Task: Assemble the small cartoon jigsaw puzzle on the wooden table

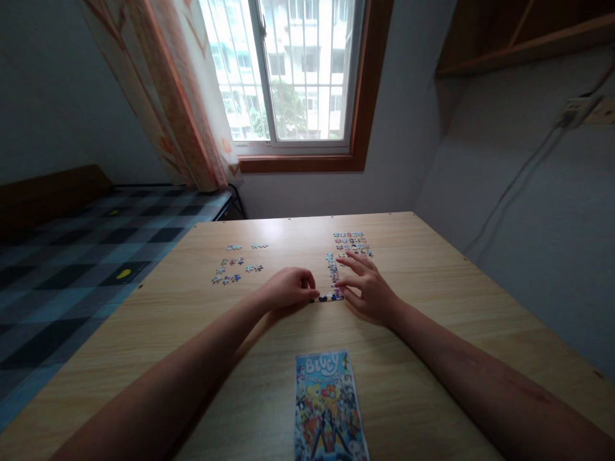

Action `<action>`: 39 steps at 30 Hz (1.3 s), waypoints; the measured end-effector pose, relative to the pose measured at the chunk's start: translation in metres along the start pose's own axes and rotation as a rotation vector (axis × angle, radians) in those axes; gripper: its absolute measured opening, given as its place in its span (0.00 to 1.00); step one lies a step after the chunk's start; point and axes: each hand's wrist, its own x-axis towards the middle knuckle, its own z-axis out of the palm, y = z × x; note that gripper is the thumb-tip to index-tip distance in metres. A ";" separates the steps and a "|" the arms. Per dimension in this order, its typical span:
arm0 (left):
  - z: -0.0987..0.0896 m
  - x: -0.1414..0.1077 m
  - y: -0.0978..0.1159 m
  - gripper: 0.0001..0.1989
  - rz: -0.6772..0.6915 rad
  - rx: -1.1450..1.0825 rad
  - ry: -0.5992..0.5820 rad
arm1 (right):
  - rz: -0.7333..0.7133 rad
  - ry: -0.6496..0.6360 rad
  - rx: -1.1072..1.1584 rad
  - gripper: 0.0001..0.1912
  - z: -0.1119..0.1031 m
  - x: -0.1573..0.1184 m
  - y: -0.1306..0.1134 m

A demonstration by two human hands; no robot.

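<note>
Midway between the left and right edges of the tabletop [163,314] lies an L-shaped puzzle strip [332,272], the left hand [288,288] curled at its left end, though whether it pinches a piece I cannot tell. Spread wide, the right hand [368,291] rests fingertips along the strip's right side. Loose pieces [258,268] lie toward the far-left corner, rows [354,246] toward the far-right, the Bluey picture [329,410] toward the near edge.

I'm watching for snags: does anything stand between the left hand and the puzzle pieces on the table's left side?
Nothing visible: only tabletop lies between the left hand and the nearest puzzle pieces there.
</note>
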 end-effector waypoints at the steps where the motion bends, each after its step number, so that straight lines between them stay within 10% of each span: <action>1: 0.000 -0.001 0.003 0.16 0.007 0.030 0.003 | -0.010 -0.021 0.004 0.07 0.000 0.000 -0.001; 20: 0.008 -0.008 0.005 0.14 0.152 0.287 0.032 | -0.061 -0.113 0.036 0.06 0.002 -0.001 -0.003; 39: 0.006 0.003 -0.011 0.16 0.077 0.091 0.091 | 0.046 0.110 0.012 0.14 0.005 0.000 0.007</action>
